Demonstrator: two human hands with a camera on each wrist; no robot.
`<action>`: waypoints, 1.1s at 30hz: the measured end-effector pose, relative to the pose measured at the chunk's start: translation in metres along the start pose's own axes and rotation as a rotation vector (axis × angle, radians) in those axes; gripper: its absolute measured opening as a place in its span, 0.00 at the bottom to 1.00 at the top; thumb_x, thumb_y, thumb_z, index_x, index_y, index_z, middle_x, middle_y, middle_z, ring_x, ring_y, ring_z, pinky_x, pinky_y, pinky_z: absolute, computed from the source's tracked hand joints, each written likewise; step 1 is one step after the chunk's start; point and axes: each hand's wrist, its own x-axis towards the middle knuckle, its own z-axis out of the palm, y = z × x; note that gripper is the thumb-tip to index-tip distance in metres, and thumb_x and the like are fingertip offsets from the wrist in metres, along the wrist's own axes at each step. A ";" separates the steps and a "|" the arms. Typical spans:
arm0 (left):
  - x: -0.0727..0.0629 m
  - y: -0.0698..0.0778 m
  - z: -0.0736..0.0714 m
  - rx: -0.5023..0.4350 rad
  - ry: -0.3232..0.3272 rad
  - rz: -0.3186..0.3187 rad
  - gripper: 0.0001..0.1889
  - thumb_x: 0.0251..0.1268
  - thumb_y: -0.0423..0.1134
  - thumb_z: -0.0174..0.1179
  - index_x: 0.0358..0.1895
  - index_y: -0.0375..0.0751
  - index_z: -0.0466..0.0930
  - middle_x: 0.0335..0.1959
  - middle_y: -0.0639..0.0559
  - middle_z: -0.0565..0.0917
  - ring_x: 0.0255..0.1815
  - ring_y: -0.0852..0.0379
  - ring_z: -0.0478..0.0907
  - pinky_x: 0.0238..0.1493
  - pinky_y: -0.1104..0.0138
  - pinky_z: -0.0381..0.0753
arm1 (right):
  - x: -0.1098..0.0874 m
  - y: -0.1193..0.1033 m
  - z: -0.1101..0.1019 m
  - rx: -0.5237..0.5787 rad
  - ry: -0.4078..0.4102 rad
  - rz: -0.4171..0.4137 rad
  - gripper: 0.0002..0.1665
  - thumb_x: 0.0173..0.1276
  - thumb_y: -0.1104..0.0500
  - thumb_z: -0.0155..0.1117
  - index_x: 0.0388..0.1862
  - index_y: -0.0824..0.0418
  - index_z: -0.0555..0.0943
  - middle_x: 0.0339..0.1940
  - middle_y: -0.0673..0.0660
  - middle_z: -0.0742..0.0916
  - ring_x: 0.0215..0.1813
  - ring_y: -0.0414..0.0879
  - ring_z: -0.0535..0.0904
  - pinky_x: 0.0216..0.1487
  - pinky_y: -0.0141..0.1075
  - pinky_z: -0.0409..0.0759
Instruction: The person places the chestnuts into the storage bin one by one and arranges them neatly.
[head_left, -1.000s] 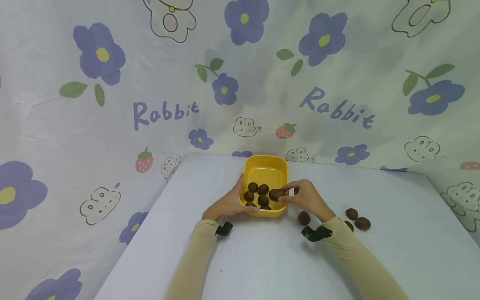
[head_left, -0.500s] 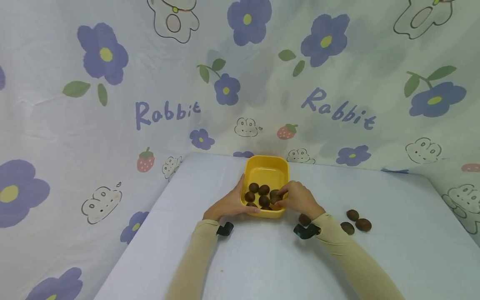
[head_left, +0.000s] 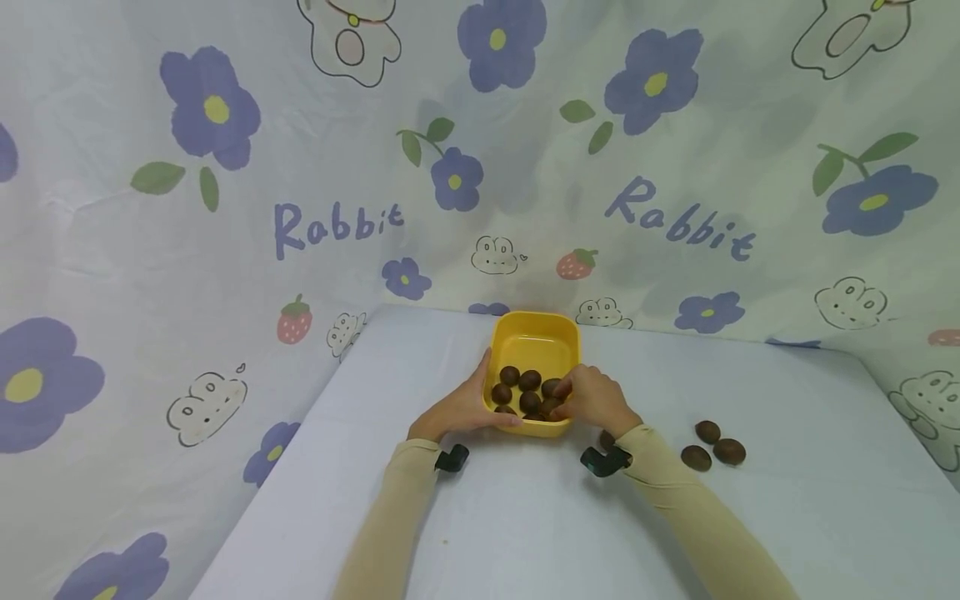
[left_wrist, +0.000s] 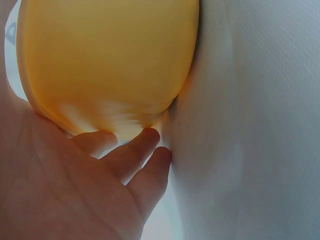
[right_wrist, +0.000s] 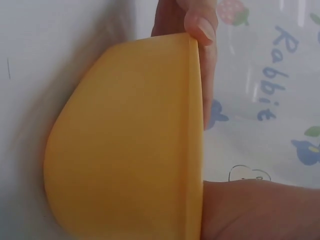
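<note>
On the white table stands a yellow plastic box [head_left: 536, 321], with several dark brown, round, chestnut-like nuts [head_left: 529, 380] in its near half. My left hand [head_left: 457, 408] grips the box at its near left corner, thumb over the near rim. In the left wrist view its fingertips [left_wrist: 150, 135] lie against the box's outer wall. My right hand [head_left: 596, 398] reaches over the right rim, and its fingers pinch a brown nut [head_left: 552, 407] low inside the box. The right wrist view shows the outer wall [right_wrist: 125, 140], which hides those fingertips.
Three brown nuts [head_left: 696, 457] lie together on the table [head_left: 540, 525], right of my right forearm. Another nut [head_left: 606, 440] is partly hidden under the right wrist. A patterned cloth [head_left: 330, 150] hangs behind and to the left.
My right hand has moved left and down into the box, lowering the nut from above the right rim towards the near right corner. The left hand keeps its grip on the box.
</note>
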 end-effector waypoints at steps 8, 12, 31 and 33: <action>0.004 -0.001 0.000 -0.002 -0.011 0.070 0.75 0.42 0.62 0.82 0.85 0.61 0.30 0.85 0.54 0.53 0.83 0.53 0.57 0.84 0.43 0.55 | 0.001 -0.004 -0.001 -0.032 -0.036 0.052 0.15 0.52 0.55 0.86 0.38 0.56 0.93 0.33 0.50 0.91 0.35 0.46 0.81 0.39 0.39 0.81; 0.005 0.000 0.000 -0.009 -0.012 0.078 0.74 0.43 0.61 0.82 0.85 0.61 0.30 0.85 0.54 0.54 0.83 0.53 0.57 0.84 0.43 0.55 | 0.003 -0.007 -0.003 -0.054 -0.050 0.065 0.15 0.51 0.56 0.86 0.37 0.57 0.92 0.33 0.51 0.90 0.36 0.47 0.81 0.41 0.42 0.83; 0.001 0.000 0.000 0.013 -0.009 0.055 0.74 0.44 0.62 0.81 0.85 0.63 0.28 0.86 0.55 0.50 0.84 0.54 0.55 0.84 0.44 0.54 | -0.018 0.005 -0.030 0.040 0.036 -0.014 0.21 0.65 0.51 0.76 0.54 0.58 0.90 0.56 0.60 0.89 0.56 0.57 0.82 0.58 0.53 0.84; 0.001 0.000 -0.001 0.022 -0.007 0.047 0.76 0.43 0.64 0.81 0.85 0.64 0.26 0.87 0.56 0.46 0.86 0.54 0.51 0.85 0.44 0.52 | -0.028 0.014 -0.046 0.059 0.094 -0.044 0.23 0.69 0.51 0.73 0.59 0.60 0.87 0.61 0.63 0.87 0.54 0.58 0.81 0.54 0.52 0.85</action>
